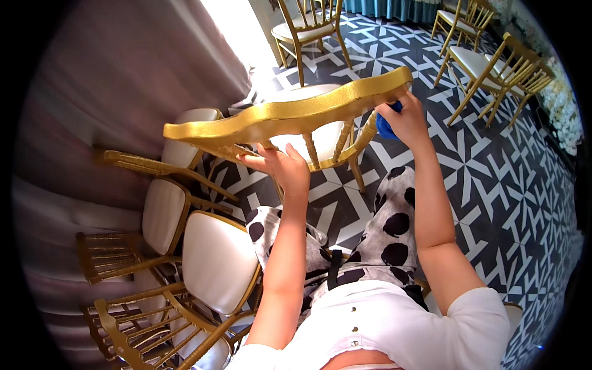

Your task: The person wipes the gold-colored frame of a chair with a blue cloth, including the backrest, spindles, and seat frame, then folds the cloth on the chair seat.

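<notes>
In front of me stands a gold chair (290,112) with a wavy top rail, turned spindles and a white seat pad. My left hand (285,169) is at the spindles below the left part of the rail, fingers bent around the chair back and thumb pointing up. At the right end of the back, my right hand (404,120) is closed on a bunched blue cloth (387,126). The cloth lies against the right post, just under the rail. Part of the cloth is hidden by my fingers.
Several gold chairs with pale pads, including one upright chair (222,262), crowd my left beside a draped curtain (129,80). Another chair (308,28) stands ahead. More chairs (493,71) stand far right near white flowers (560,105). The floor (465,154) is patterned black and white.
</notes>
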### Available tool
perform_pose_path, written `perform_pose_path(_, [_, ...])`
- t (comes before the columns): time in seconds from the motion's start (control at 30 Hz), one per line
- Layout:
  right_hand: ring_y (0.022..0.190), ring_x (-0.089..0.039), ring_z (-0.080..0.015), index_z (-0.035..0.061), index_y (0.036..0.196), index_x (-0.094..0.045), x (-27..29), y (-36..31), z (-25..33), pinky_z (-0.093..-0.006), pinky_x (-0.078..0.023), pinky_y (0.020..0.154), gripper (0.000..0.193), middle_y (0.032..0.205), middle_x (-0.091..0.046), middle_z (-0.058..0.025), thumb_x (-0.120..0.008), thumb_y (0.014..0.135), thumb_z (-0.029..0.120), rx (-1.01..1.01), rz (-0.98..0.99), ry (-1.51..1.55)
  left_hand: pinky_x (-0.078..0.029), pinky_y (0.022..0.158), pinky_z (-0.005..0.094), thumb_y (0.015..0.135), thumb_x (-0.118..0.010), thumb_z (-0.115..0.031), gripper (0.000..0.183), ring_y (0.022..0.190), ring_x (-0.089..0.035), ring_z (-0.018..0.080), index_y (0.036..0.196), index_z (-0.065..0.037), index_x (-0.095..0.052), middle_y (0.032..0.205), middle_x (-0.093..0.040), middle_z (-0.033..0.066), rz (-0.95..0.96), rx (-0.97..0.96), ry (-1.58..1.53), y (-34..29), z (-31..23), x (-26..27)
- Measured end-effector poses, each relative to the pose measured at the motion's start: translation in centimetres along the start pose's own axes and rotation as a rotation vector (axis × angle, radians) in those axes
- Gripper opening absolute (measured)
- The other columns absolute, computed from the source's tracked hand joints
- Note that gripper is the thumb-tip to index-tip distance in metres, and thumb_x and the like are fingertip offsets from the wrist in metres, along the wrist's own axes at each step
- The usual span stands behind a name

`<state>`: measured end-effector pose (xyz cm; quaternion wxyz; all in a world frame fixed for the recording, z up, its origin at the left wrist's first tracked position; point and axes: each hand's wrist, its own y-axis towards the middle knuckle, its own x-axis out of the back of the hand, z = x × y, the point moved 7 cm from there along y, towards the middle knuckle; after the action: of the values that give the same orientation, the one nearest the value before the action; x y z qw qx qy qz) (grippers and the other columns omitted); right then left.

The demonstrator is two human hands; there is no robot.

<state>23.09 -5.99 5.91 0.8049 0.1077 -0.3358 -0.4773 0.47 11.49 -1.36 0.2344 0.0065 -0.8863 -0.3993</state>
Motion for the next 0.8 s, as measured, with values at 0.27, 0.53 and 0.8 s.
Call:
perform_pose_path(0.27, [0.094,-0.062,-0.0311,0.0073,0.097,-0.068,0.5,-4.8,3.4,-0.0409,-0.049,0.084,0.024,0.097,-0.067,-0.0083,-0.071,0.076,0.02,-0.014,-0.135,-0.051,-0.017,0.115,0.0554,0.083,-0.06,0.002,0.083,0.142,0.002,0.058,0.147,-0.003,-0.007,0.148,0.007,0.0397,0.064,-0.053,-0.112,0.8,2.1,1.0])
perform_pose_path(0.53, [0.089,-0.06,-0.0279,0.0088,0.096,-0.071,-2.6,-5.3,6.0,-0.0393,-0.049,0.081,0.023,0.092,-0.064,-0.0059,-0.074,0.078,0.023,0.082,-0.131,-0.14,-0.01,0.116,0.0611,0.085,-0.066,-0.008,0.079,0.14,-0.008,0.0511,0.145,0.002,-0.015,0.142,-0.02,0.0333,0.099,-0.148,-0.127,4.6,7.0,-0.8])
perform_pose_path(0.8, [0.095,-0.062,-0.0204,0.0055,0.101,-0.068,-8.4,-3.7,6.5,-0.0335,-0.049,0.085,0.029,0.096,-0.064,-0.0049,-0.08,0.078,0.019,0.11,0.278,0.228,-0.023,0.116,0.0563,0.085,-0.065,-0.011,0.066,0.143,-0.014,0.0501,0.141,0.001,-0.032,0.145,-0.031,0.0281,0.271,-0.085,-0.113,9.7,12.5,-0.7])
